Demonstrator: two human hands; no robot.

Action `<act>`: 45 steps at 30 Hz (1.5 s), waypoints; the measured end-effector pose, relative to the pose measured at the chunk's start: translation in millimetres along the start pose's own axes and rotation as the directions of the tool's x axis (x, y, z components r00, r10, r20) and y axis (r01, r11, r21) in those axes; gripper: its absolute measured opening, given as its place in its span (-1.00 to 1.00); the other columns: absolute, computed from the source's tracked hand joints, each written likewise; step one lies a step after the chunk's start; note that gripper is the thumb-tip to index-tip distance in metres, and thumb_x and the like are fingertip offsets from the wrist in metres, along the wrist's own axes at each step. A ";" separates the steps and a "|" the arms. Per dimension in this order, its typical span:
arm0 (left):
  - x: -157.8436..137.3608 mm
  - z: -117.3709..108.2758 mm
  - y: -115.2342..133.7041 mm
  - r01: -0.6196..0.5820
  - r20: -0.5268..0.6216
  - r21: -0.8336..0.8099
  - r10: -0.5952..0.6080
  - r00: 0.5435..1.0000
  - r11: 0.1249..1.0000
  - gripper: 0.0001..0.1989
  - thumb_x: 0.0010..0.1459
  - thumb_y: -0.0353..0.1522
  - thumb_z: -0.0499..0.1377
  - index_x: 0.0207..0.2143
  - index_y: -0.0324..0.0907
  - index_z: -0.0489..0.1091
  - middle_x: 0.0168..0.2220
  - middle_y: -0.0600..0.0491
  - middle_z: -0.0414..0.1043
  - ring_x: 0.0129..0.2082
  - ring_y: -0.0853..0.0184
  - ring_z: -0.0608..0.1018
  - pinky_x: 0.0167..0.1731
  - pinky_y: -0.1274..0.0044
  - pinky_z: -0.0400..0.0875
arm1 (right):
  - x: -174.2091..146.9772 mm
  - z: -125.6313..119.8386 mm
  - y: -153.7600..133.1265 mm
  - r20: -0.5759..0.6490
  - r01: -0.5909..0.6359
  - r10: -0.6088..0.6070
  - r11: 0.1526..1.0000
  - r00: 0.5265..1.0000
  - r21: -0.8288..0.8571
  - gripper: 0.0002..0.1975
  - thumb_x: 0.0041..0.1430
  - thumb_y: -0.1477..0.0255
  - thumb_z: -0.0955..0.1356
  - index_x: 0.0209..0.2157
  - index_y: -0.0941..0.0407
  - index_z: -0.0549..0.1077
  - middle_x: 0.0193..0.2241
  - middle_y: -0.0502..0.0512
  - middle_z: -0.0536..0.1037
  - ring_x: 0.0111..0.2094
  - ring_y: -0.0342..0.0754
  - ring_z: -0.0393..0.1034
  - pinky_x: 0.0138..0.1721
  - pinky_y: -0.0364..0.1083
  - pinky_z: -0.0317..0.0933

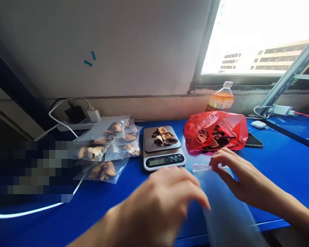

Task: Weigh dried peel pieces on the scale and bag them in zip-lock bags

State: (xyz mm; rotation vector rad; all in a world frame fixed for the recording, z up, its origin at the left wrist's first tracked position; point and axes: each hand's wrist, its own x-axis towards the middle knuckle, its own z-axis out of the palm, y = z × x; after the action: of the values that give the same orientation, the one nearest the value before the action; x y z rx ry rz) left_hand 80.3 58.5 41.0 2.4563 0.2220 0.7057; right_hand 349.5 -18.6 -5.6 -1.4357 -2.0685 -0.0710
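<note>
My right hand (234,171) pinches the top edge of a clear plastic zip bag (224,212), which hangs down over the table's front edge. Blurred by motion, my left hand (167,202) is close to the bag's left side. Its fingers curve downward, and I cannot make out whether they touch the plastic. Behind the left hand, a digital kitchen scale (164,161) carries several dried brown curled pieces (165,136) on its metal plate, and its display shows digits. A red plastic bag (201,120), open toward me, holds more dark dried pieces (216,137) beyond my right hand.
Several filled zip bags (106,171) lie piled left of the scale. A white cable (28,215) loops over the blue table (134,192) from a power strip (77,125). An orange drink bottle (222,97), a phone (254,140) and a white earbud case (258,124) surround the red bag.
</note>
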 end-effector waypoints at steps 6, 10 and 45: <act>5.9 -18.8 -47.8 0.027 -0.125 -0.108 -0.040 0.991 0.994 -0.63 0.20 -0.54 0.15 0.03 -0.08 0.30 -0.10 0.06 0.47 -0.29 0.45 0.53 -0.21 0.60 0.48 | 50.3 28.5 -48.9 -0.176 0.188 -0.128 0.904 0.976 0.383 -0.79 0.25 0.68 0.24 -0.24 0.07 0.24 -0.37 0.00 0.38 -0.35 -0.17 0.27 -0.31 -0.18 0.28; 1.1 -26.8 -48.9 -0.056 -0.129 -0.091 0.044 0.991 0.994 -0.90 0.17 -0.51 0.23 -0.30 -0.16 0.39 -0.34 0.09 0.48 -0.36 0.43 0.54 -0.33 0.65 0.44 | 67.6 49.8 -61.3 -0.221 0.233 -0.138 0.833 0.966 0.502 -0.78 0.19 0.69 0.26 -0.24 0.08 0.24 -0.36 0.01 0.39 -0.36 -0.17 0.29 -0.34 -0.17 0.28; -10.4 -49.4 -43.5 0.258 -0.143 0.392 -0.219 0.965 0.883 -0.72 0.31 -0.23 0.09 0.02 -0.09 0.38 0.04 -0.02 0.45 0.06 0.17 0.49 0.06 0.35 0.39 | 57.9 40.3 -59.6 -0.108 0.158 -0.130 0.936 0.986 0.314 -0.87 0.18 0.56 0.36 -0.40 0.08 0.36 -0.56 -0.07 0.48 -0.51 -0.18 0.29 -0.41 -0.16 0.19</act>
State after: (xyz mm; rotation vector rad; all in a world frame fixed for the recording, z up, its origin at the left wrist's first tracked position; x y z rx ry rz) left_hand 45.1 114.8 46.4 2.7178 0.7678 0.7239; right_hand 266.9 20.2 8.4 -1.0647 -2.0025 0.1382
